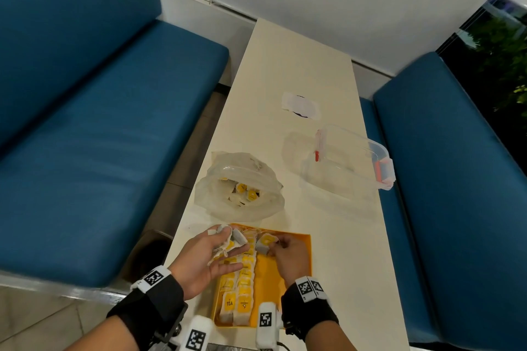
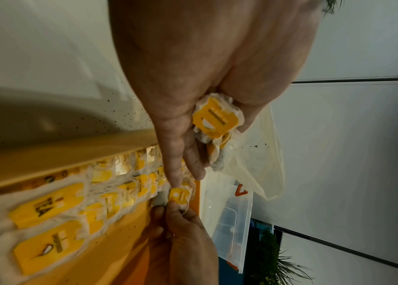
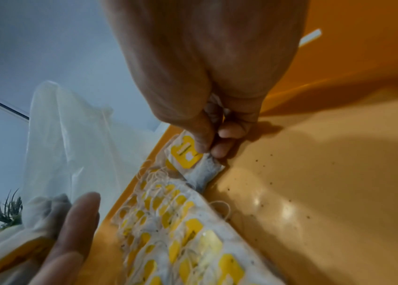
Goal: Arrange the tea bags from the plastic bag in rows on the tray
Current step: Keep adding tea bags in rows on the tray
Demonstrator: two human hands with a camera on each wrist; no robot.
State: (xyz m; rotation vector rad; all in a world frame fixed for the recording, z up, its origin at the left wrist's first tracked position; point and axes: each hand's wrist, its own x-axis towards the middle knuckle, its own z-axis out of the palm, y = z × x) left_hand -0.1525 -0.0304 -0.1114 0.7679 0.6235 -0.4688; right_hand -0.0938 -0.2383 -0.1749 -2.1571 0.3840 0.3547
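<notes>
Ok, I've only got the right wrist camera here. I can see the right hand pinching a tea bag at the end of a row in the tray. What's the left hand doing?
Observer: The left hand holds a small bunch of tea bags over the left edge of the tray.
Operator: Are there any left in the plastic bag?
Observer: Yes. The plastic bag lies open on the table just beyond the tray, with several tea bags showing inside.
Operator: Anything else on the table?
Observer: A clear container with red clips stands to the right of the plastic bag.
</notes>
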